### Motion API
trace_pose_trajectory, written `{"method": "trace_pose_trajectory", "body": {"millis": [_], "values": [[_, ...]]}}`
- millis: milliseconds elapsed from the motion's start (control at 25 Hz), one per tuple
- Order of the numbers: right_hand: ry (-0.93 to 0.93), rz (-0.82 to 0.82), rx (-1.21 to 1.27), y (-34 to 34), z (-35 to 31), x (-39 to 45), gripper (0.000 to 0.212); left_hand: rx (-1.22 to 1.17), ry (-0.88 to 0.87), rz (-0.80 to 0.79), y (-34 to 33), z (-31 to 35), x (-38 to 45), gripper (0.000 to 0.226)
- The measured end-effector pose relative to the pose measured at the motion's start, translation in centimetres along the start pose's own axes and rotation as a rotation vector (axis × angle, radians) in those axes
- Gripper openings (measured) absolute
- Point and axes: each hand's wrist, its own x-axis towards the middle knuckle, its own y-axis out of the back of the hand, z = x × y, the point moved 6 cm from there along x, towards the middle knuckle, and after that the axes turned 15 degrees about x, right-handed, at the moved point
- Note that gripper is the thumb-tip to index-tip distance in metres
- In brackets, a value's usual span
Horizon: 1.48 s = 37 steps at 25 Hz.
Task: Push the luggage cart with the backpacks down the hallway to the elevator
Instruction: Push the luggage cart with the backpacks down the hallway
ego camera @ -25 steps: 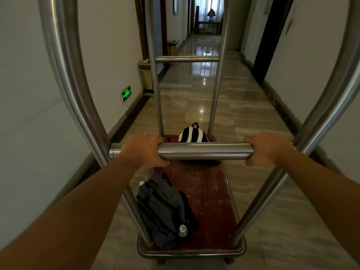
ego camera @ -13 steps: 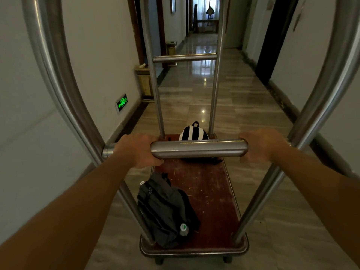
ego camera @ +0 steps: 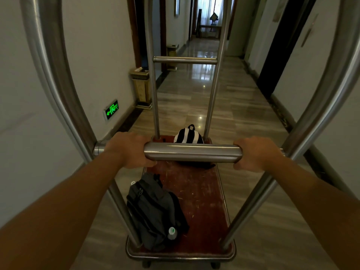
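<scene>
Nearest the camera, two bare forearms were extended forward from the lower corners of the view toward the luggage cart [ego camera: 202, 193]. The left hand [ego camera: 130, 151] was closed around the left end of the horizontal handle bar [ego camera: 192, 152], with the fingers curled over the top and the thumb tucked beneath. The right hand [ego camera: 251, 153] was wrapped in the same way around the right end of the bar, so that both hands were clenched fully on the steel with no gap to be seen. Below the bar, the worn red deck of the cart was seen, edged by a metal rim. A grey backpack [ego camera: 153, 213] was laid on the near left part of the deck, beside the near left upright, and a bottle with a green cap [ego camera: 172, 231] was held in its side pocket. At the far end of the deck, a black-and-white striped backpack [ego camera: 188, 135] was stood between the two far uprights and was partly hidden by the handle bar. A second crossbar [ego camera: 185, 60] was fixed higher up between those uprights. Beyond the cart, a polished marble floor [ego camera: 233, 106] was stretched down the hallway. On the left wall, a green exit sign [ego camera: 111, 109] was mounted low, and a gold waste bin [ego camera: 141, 87] was placed against the wall farther on. A dark doorway [ego camera: 272, 55] was set in the right wall, and a bright window [ego camera: 210, 10] was visible at the far end.
</scene>
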Motion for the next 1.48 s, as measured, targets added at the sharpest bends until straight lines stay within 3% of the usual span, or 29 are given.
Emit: {"method": "trace_pose_trajectory", "body": {"millis": [600,1240,1480], "values": [[-0.048,-0.005,-0.027,-1.6,8.9,32.7,0.033,-0.027,0.006,-0.039,-8.3,-12.6,31.8,0.05],[-0.011,0.032,-0.027,-0.8,28.3,65.5,0.032,-0.034,0.044,-0.021,-13.7,-15.9,67.0,0.059],[0.006,0.046,0.009,-1.5,32.3,76.4,0.031,-0.019,0.03,-0.015,-16.1,-18.9,77.5,0.06]]}}
